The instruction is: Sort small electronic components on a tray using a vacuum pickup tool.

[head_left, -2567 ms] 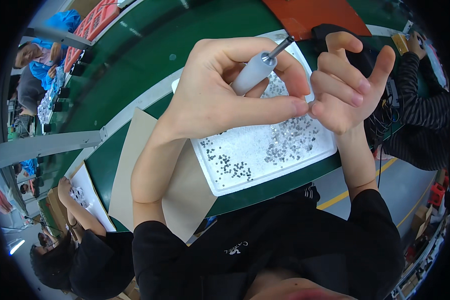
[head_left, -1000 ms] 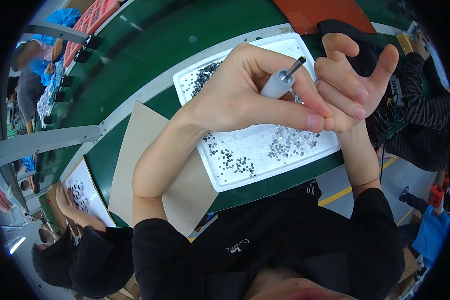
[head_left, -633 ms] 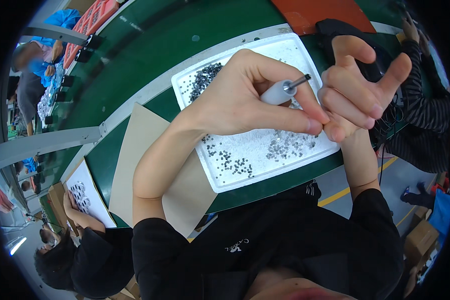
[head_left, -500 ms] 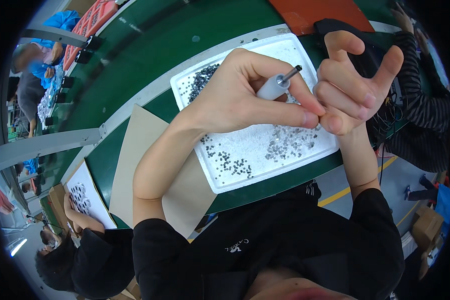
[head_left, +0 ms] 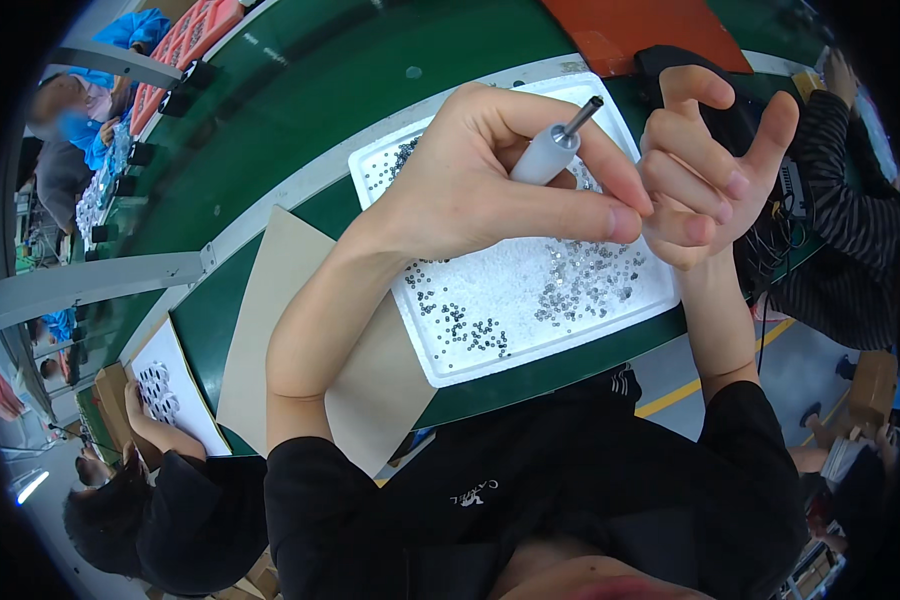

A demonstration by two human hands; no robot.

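Left hand (head_left: 490,185) gripping grey cylindrical metal-tipped tool (head_left: 553,150) over white tray of small dark parts (head_left: 530,300); right hand (head_left: 705,165) pinching fingertips beside it, contents indiscernible.

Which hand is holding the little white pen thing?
The left hand holds the white pen-shaped tool, wrapped in its fingers over the white tray. The right hand is beside it, fingers half curled, holding no tool.

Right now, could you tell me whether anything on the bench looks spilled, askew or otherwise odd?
Nothing stands out. The small dark parts all lie inside the white tray, in loose clusters. The left hand grips a white pen-like tool above it; the right hand is beside it, fingers curled, holding nothing visible.
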